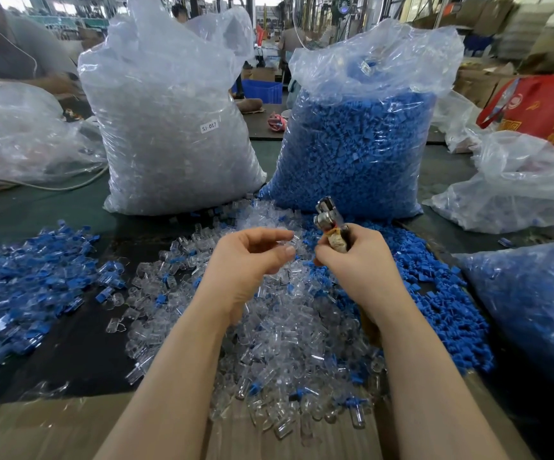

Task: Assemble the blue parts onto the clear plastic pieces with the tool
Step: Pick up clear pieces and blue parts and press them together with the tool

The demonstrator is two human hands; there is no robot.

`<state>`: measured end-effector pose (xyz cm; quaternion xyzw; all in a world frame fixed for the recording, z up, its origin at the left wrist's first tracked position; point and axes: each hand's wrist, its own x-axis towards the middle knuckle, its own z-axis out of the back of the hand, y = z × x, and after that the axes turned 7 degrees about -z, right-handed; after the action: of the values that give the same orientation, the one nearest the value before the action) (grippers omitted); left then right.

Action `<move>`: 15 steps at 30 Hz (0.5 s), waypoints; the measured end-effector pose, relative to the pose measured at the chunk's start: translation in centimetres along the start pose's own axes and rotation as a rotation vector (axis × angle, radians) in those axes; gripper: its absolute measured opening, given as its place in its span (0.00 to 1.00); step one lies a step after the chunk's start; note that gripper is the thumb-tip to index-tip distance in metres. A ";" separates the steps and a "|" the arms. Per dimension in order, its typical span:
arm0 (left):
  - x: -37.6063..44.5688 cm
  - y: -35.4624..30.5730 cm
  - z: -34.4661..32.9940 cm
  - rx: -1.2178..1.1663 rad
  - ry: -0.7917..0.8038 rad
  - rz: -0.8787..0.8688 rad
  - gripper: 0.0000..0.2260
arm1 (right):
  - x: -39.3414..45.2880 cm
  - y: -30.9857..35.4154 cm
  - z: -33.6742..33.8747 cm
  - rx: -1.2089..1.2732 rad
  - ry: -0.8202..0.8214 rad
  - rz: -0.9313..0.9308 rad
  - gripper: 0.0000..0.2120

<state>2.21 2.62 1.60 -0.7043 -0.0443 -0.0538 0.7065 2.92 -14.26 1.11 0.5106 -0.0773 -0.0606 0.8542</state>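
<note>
Upright, tool (330, 224) in right hand (357, 260)

Two tall bags, the clear bag (172, 127) and the blue bag (355, 151), wall off the far side of the counter (79, 346), with only a narrow gap between them. Loose heaps crowd the surface: a clear pile (285, 343) in the middle, blue parts (441, 293) to its right, mixed pieces (20, 287) at left. A bare dark strip of counter runs between the left heap and the clear pile, and another bag (534, 310) blocks the right edge.
</note>
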 end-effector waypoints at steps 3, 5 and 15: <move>-0.1 -0.2 0.0 -0.084 -0.065 0.007 0.09 | 0.1 -0.1 -0.2 -0.008 -0.003 0.007 0.08; -0.1 -0.3 0.0 -0.066 -0.108 0.000 0.12 | 0.1 0.0 -0.2 -0.012 0.000 0.014 0.08; -0.2 -0.6 -0.6 -0.111 -0.211 -0.008 0.04 | -0.4 0.9 -0.6 -0.002 0.010 0.037 0.08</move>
<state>1.94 2.04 2.12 -0.7440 -0.1179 0.0154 0.6575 2.65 -13.21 1.60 0.5087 -0.0821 -0.0423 0.8560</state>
